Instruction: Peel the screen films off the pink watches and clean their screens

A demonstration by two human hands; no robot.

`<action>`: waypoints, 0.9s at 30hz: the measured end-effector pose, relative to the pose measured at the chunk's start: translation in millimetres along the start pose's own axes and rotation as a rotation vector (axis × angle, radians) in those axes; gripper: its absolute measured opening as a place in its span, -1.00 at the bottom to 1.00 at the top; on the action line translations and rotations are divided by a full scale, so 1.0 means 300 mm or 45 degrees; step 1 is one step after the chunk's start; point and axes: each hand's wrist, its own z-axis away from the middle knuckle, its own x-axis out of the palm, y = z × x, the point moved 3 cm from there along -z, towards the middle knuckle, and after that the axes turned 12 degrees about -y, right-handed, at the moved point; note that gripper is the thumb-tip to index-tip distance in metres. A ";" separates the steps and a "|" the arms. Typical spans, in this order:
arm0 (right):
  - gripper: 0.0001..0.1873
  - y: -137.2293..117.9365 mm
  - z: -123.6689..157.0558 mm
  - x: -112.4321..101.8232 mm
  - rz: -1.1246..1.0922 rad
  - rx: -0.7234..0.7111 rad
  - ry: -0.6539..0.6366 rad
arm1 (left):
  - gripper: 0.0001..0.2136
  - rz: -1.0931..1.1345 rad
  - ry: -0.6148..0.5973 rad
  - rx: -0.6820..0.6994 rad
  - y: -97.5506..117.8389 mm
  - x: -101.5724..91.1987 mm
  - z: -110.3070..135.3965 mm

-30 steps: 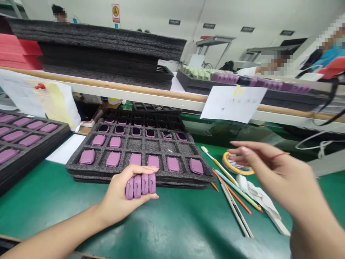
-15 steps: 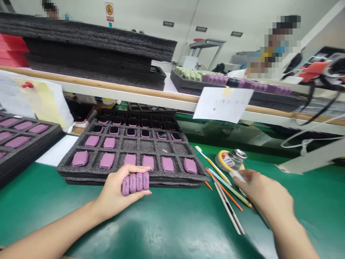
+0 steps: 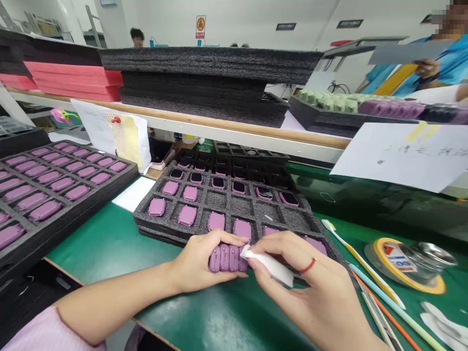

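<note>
My left hand [image 3: 203,256] is closed around a row of several purple smartwatch cases [image 3: 225,258], their narrow sides facing me. A folded white wipe [image 3: 272,267] is pinched in my right hand [image 3: 310,292], and its tip touches the right end of that row. Both hands are just in front of a black foam tray [image 3: 157,233]. More purple cases lie back up in the tray's front pockets, such as one case [image 3: 187,215], while dark-screened watches [image 3: 239,187] fill a row farther back. My right hand partly hides the tray's front right corner.
Another foam tray [image 3: 87,207] full of purple cases stands at left. On the right lie a toothbrush [image 3: 360,261], slim coloured sticks, a silver-capped clear bottle [image 3: 437,254] and white scraps [image 3: 444,324]. A shelf edge [image 3: 219,127] crosses behind; a person [image 3: 451,61] is beyond it.
My right hand has come from beside the clear bottle to the left hand, bringing the white wipe against the held cases. The view has swung left.
</note>
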 end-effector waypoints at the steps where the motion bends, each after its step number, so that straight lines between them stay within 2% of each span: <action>1: -0.87 -0.007 -0.008 0.005 0.009 -0.047 0.006 | -0.62 0.005 -0.010 -0.011 -0.001 0.000 0.000; 8: -0.85 -0.023 0.005 0.056 0.185 -0.123 0.014 | -0.64 0.060 -0.024 -0.063 -0.001 0.004 -0.002; 11: -0.85 -0.022 0.008 0.058 0.234 -0.125 0.032 | -0.64 0.043 -0.004 -0.066 0.002 0.004 -0.005; 15: -0.87 -0.022 0.010 0.054 0.257 -0.107 -0.051 | -0.63 0.043 -0.014 -0.035 0.003 0.005 -0.005; 19: -0.87 -0.024 0.016 0.050 0.339 -0.109 0.030 | -0.62 -0.031 -0.033 0.003 0.002 0.009 0.001; 24: -0.86 -0.030 0.021 0.062 0.300 -0.102 -0.033 | -0.62 -0.042 -0.029 -0.008 0.000 0.008 0.001; 27: -0.87 -0.033 0.022 0.060 0.298 -0.116 0.023 | -0.63 -0.051 -0.032 -0.006 0.001 0.007 0.002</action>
